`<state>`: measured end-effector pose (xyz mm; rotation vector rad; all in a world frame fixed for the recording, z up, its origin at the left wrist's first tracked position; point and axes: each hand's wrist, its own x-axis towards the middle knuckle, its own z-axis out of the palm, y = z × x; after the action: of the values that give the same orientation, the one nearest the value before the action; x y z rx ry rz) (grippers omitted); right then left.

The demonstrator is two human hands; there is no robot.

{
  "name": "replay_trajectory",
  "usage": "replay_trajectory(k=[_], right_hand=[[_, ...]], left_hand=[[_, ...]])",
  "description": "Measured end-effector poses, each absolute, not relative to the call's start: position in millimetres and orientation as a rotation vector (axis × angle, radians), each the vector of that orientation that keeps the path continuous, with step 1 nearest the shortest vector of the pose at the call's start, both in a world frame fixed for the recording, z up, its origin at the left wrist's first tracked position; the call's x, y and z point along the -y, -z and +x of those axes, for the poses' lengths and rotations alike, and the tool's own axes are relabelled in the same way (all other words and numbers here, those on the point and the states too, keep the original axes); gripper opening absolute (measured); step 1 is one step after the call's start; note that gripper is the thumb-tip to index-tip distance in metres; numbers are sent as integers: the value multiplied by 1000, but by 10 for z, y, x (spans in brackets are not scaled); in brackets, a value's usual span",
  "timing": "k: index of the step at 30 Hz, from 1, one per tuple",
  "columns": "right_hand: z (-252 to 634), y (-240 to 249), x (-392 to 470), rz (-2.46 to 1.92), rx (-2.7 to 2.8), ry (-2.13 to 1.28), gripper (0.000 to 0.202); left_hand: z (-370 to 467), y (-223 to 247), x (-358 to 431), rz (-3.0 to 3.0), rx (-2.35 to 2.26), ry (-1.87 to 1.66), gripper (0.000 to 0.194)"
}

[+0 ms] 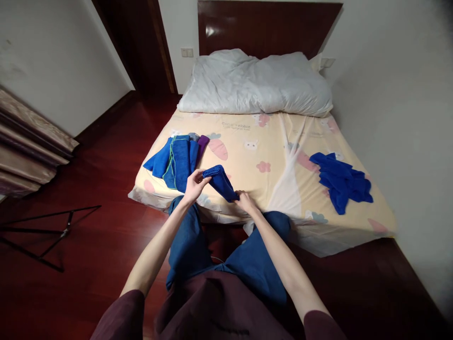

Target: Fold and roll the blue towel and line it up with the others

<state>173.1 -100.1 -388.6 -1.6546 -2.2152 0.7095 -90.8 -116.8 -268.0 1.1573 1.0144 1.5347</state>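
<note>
Item 1, rolled blue cloth [221, 182]: a compact roll held just above the near edge of the bed, at about 6 o'clock of the mattress. It lies slantwise, upper end toward 11 o'clock, lower end toward 5 o'clock. Gripping it at both ends appears to keep the roll tight and stop it springing open.

Item 2, left hand [194, 185]: fingers closed around the upper end of the roll, thumb on top.

Item 3, right hand [245, 200]: pinching the lower end of the roll, close against the sheet; whether the knuckles touch the sheet cannot be told.

Item 4, folded stack [176, 160]: blue cloths, one with a green edge, and a purple one beneath, laid at 9 o'clock of the bed, just beside the left hand; seemingly grouped as sorted pieces.

Item 5, loose blue heap [342, 180]: crumpled cloths at 3 o'clock, well apart from the stack.

Item 6, bed sheet [269, 146]: pale yellow with carrot and rabbit print, creased down the middle.

Item 7, white pillows [258, 82]: two at 12 o'clock, against a dark wooden headboard [269, 26].

Item 8, room: glossy red-brown floor [102, 174], white walls, a thin black metal stand [46, 233] lying at 8 o'clock.
</note>
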Motion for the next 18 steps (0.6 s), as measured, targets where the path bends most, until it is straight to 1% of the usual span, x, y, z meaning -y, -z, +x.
replay_trajectory(k=[2, 8, 13, 18], right_hand=[[1480, 3917, 959, -1641, 2179, -746, 28], [740, 4016, 735, -1587, 2177, -732, 21], [311, 4033, 510, -1634, 2045, -799, 27], [103, 4075, 372, -1685, 1959, -802, 31]], left_hand=[[-1049, 2583, 1141, 1227, -1038, -1517, 43], [-1331, 2273, 1005, 1410, -1097, -1464, 45], [-1469, 2020, 714, 1564, -1171, -1391, 41], [-1548, 1941, 376, 1629, -1197, -1322, 43]])
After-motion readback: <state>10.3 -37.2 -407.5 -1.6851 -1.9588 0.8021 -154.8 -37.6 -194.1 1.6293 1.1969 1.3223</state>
